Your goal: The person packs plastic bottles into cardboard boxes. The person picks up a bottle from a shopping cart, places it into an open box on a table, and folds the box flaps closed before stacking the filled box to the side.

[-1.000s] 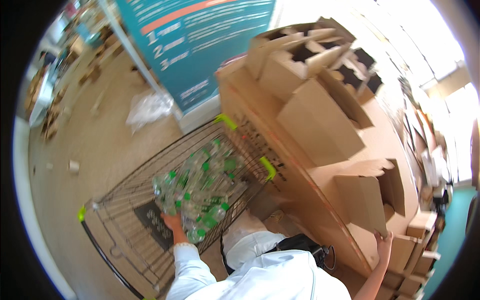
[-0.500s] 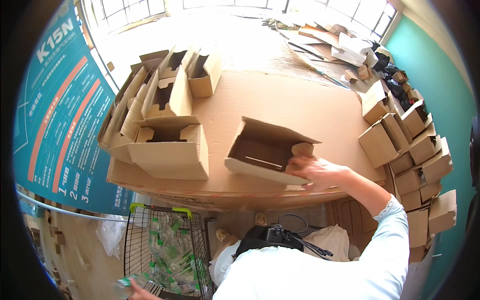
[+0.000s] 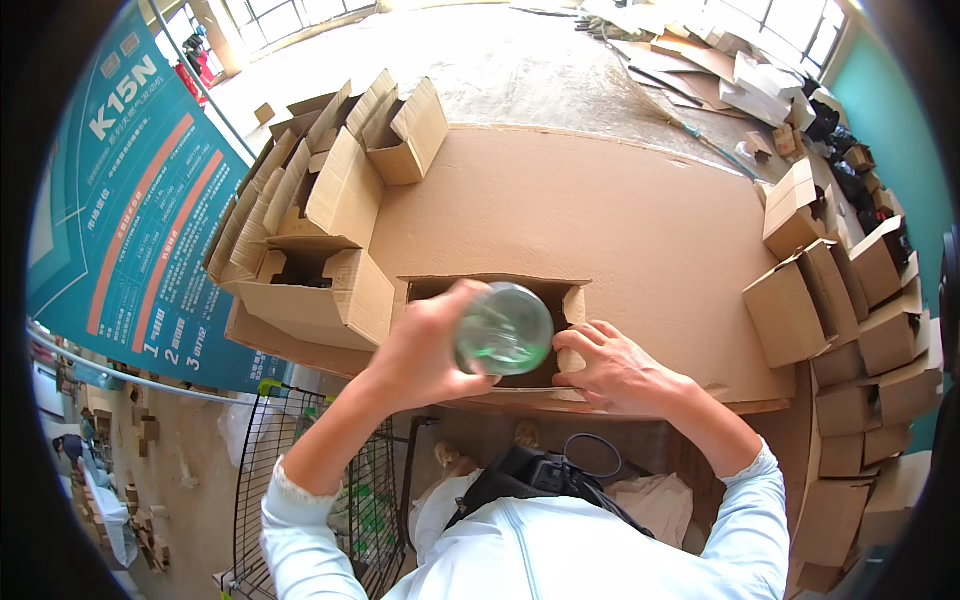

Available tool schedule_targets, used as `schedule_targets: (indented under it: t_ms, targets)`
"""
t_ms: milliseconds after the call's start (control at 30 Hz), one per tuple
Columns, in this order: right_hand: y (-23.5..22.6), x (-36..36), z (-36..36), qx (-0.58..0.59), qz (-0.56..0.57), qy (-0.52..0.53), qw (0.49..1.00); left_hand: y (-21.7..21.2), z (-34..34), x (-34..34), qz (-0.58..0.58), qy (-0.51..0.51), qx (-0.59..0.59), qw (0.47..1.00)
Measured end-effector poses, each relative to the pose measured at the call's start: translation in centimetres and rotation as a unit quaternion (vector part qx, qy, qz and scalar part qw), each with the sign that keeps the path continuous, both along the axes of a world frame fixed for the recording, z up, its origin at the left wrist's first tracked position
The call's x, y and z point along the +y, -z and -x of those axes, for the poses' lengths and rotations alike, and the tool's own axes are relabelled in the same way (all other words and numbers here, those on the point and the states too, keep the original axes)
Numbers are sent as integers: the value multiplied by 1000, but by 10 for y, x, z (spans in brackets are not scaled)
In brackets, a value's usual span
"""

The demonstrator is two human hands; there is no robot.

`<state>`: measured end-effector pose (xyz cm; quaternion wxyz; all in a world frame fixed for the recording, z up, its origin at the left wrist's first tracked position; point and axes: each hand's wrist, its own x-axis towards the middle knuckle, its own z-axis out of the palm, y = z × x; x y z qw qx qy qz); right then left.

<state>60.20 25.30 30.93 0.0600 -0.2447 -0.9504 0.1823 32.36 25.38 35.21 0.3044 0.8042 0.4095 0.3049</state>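
A clear plastic bottle with green showing through it [image 3: 505, 325] is in my left hand [image 3: 425, 345], its round base facing up. It hangs over an open cardboard box [image 3: 574, 308] near the table's front edge and hides much of the opening. My right hand [image 3: 620, 368] grips the right end of that box, fingers curled over its flap. Left of it stands another open box [image 3: 320, 305], with dark contents I cannot make out. Behind are several more open boxes [image 3: 345, 190], packed close together. All rest on a large cardboard-covered surface [image 3: 600, 220].
A black wire cart [image 3: 262, 480] with several green-labelled bottles [image 3: 370, 525] stands below on the left. Open boxes [image 3: 795, 305] are stacked along the right side. A teal banner [image 3: 150, 220] stands at the left. Flattened cardboard [image 3: 690, 75] lies at the far right. Another person [image 3: 70, 450] is far left.
My left hand has come up from beside the cart to the box with the bottle. The box under my right hand has turned straighter and sits nearer the front edge.
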Motion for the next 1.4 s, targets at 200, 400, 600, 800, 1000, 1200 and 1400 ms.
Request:
schedule_targets:
  t_ms: [200,400,600,800,1000,1200,1400]
  targets:
    - [21,-10,-7,80,-13,-13,997,102,-22,52,138,200,457,856]
    - [29,-11,3,128,-19,37,991,193,-41,70,45,167,559,811]
    - [24,7,6,149,-1,67,987,184,-26,73,-30,78,422,903]
    - [19,19,26,172,58,124,976,100,-11,76,217,250,373,867]
    - [19,10,22,141,82,227,960,-57,168,-41,-22,-38,-51,998]
    - [1,18,34,68,92,177,978,177,378,-309,71,-681,8,729]
    - [16,15,41,101,111,258,954,398,310,-362,387,-427,327,749]
